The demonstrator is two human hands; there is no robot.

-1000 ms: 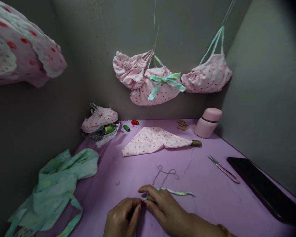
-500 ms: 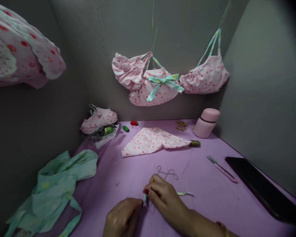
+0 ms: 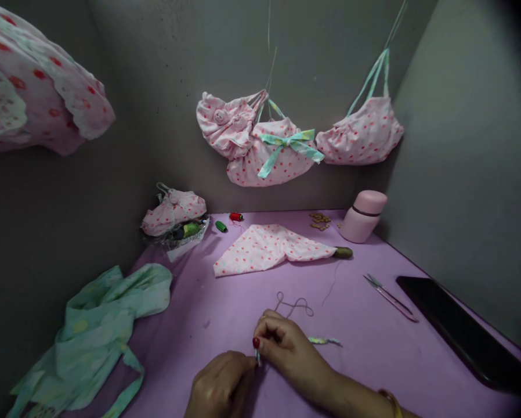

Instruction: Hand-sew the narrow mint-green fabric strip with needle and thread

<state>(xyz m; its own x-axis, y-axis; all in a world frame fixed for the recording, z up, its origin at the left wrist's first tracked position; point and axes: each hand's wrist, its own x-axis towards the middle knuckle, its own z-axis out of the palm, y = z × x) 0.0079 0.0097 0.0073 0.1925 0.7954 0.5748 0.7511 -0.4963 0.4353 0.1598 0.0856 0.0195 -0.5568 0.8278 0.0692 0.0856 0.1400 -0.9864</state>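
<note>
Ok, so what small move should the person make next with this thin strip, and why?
Probably tighten the right hand on the narrow printed fabric strip, drawing its end firmly between the fingers. That end stands up right beside the left hand, while the rest lies loose on the purple cloth, so it could slip.

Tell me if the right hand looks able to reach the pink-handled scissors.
Probably yes. The right hand pinches a narrow fabric strip, so it must let go first, but only that strip's flat tail lies toward the pink-handled scissors on the lilac surface; nothing tall blocks the way.
</note>
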